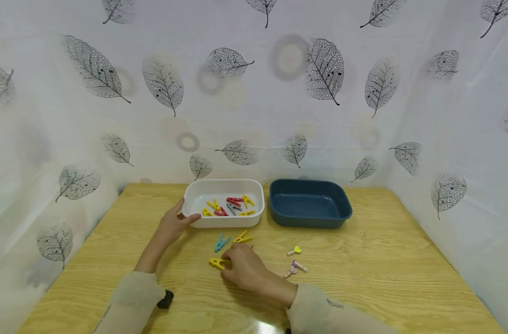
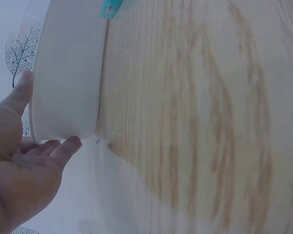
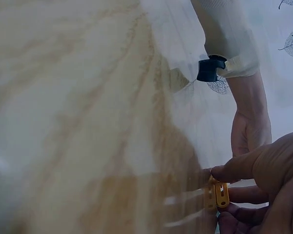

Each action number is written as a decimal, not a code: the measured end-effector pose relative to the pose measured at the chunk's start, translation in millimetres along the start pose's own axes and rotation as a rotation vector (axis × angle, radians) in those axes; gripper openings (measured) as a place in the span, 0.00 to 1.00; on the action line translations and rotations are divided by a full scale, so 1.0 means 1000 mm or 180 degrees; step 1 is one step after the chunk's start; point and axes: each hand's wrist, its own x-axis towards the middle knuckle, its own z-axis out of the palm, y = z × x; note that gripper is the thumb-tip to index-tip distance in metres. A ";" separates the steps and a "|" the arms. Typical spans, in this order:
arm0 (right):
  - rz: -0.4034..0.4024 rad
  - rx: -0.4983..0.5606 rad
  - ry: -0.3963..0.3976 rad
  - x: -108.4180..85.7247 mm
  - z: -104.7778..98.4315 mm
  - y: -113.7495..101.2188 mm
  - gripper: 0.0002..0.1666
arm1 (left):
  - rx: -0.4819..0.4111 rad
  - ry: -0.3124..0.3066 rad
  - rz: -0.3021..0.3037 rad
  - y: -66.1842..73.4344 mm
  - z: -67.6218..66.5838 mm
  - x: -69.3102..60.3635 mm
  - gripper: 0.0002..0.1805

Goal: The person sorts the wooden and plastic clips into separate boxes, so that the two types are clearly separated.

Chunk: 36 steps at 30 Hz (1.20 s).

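Note:
My left hand (image 1: 172, 226) grips the left front corner of a white plastic basin (image 1: 226, 222), the thumb over its rim and the fingers against the outside. Inside the basin lie several clothespins, among them a red clothespin (image 1: 234, 202) and a grey one. On the table in front of it, my right hand (image 1: 246, 269) pinches a yellow clothespin (image 1: 216, 263) between thumb and fingers; the right wrist view shows this clothespin (image 3: 222, 195) close to the tabletop. Just beyond that hand are a blue clothespin (image 1: 221, 243) and another yellow clothespin (image 1: 243, 237), partly hidden by the hand.
A dark blue basin (image 1: 310, 221) stands right of the white one. Small wooden clips lie right of my right hand: one with a yellow heart (image 1: 297, 249), others with purple and pink tops. Leaf-patterned white curtain (image 1: 254, 116) surrounds the wooden table (image 1: 387, 260) at the back and sides.

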 end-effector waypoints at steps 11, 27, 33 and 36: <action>-0.0055 -0.0080 -0.0062 -0.001 -0.001 0.000 0.14 | 0.0067 0.0016 -0.0054 0.000 -0.001 0.001 0.51; -0.0092 -0.0034 -0.0124 0.001 -0.005 0.000 0.14 | 0.0048 -0.0001 -0.0078 0.001 -0.001 0.002 0.51; -0.0055 0.0070 -0.0207 0.001 -0.007 0.000 0.14 | 0.0047 -0.0005 -0.0076 0.000 -0.001 0.002 0.51; -0.0051 0.0082 -0.0208 0.001 -0.007 0.001 0.14 | 0.0053 -0.0005 -0.0063 -0.001 -0.001 0.002 0.51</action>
